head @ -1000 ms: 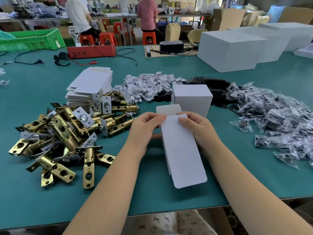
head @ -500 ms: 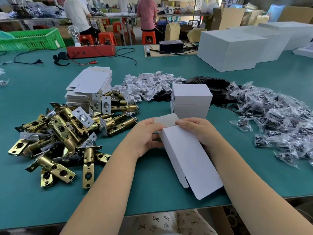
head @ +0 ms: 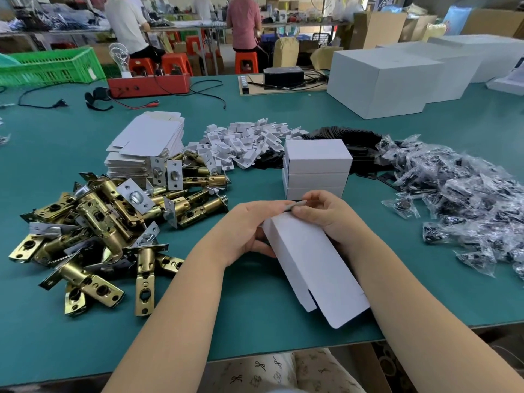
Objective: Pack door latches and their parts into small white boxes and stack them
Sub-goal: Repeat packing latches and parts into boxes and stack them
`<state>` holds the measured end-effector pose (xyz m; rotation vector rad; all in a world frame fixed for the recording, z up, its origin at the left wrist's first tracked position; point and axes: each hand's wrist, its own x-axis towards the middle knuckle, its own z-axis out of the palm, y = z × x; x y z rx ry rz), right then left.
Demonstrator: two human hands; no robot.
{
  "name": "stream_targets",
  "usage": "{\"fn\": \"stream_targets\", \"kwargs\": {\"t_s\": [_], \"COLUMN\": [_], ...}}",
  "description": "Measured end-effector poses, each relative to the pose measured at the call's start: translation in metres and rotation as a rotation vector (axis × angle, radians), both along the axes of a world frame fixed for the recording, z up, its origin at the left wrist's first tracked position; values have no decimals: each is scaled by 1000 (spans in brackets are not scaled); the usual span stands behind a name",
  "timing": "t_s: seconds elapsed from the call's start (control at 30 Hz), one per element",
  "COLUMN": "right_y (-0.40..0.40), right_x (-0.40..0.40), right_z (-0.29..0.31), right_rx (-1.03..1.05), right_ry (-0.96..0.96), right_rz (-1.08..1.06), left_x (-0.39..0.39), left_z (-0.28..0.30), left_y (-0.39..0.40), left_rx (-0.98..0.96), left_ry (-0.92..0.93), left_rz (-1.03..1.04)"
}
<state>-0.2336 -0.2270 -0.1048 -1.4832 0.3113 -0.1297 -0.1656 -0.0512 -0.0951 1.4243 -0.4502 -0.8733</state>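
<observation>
Since 1 s ago: carton [head: 309,259] gone from flat sleeve to squared-up box, far flap folded down from standing to nearly shut; both hands slid to far end. Now lying diagonal on green table [head: 255,109], far end at 11 o'clock under fingers, near end at 5 o'clock w/ flaps hanging open over table edge. Left hand [head: 243,231] wrapped round far-left corner, thumb under side wall, fingers curled over top — prob. bracing so walls stay square while end closes. Right hand [head: 326,214] pinching far flap betw. thumb & fingertips, pressing tuck edge toward slot; wrist low, forearm along box's right side. Both forearms converging from 6 o'clock, elbows out of view. Near end left open, presumably for loading latch & parts next. Supplies laid within reach, likely for speed: brass latches [head: 93,228] heaped at 9 o'clock, flat carton stack [head: 147,143] at 10 o'clock, white plastic inserts [head: 246,143] at 12, finished boxes [head: 316,168] stacked three high at 12–1 o'clock just beyond hands, black plates [head: 346,137] behind those, bagged screw packs [head: 467,199] at 2–3 o'clock. Nothing visibly inside carton yet; can't tell fully, since interior hidden. Judgement: early in cycle, box-forming stage, packing not yet begun.
</observation>
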Motion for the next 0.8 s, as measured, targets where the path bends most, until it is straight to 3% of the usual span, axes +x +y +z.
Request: {"fn": "stream_targets", "kwargs": {"t_s": [0.1,0.2,0.27,0.4,0.6,0.8], "right_y": [-3,-8,-7,-1,-1,0], "right_x": [2,2,1,0,2,8], "right_z": [3,2,-1,-6,1,-5], "right_rx": [101,345,267,237,402,274], "right_ry": [48,-9,-113,-273,-368,-229], "right_rz": [72,76,97,121,71,-187], "left_x": [2,8,13,11,13,5], "left_z": [0,4,5,5,2,0], "left_y": [3,7,8,4,4,-5], "left_rx": [-53,-360,-533,-643,-606,-377], "left_ry": [91,277,316,328,233,56], "left_rz": [92,284,425,552,627,499]}}
